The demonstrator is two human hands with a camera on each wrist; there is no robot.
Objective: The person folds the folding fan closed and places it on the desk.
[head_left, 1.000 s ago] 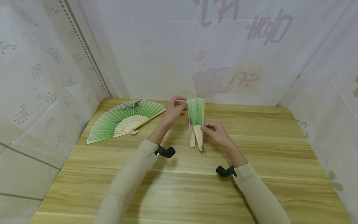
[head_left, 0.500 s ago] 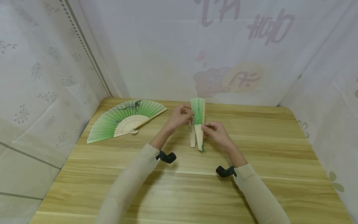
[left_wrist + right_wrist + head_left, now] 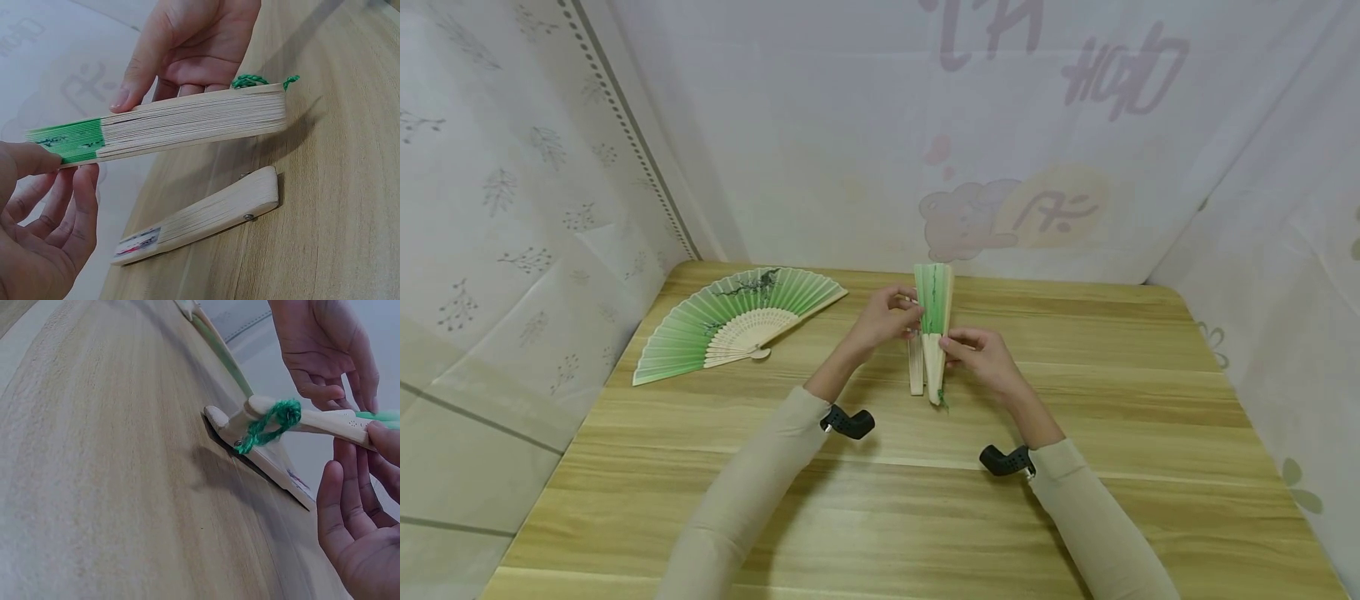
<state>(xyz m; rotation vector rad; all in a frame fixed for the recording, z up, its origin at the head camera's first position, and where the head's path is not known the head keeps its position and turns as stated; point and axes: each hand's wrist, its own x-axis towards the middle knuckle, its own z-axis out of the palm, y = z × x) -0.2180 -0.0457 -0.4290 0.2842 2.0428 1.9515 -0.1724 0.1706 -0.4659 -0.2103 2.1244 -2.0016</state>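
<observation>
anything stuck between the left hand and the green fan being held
Nothing visible: the left hand touches the held green fan directly, and the right hand grips it too. The other folded fan lies on the table, not between them.

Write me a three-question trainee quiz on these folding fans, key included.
1. True or false: in the head view, the spread folding fan lies to the left of the left hand.
2. Multiple choice: the cord on the held folding fan is A) red, B) green, C) black.
3. Count: how many folding fans show in the head view?

Key: 1. True. 2. B. 3. Three: the spread one, the held one and the closed folding fan on the wooden table.
</observation>
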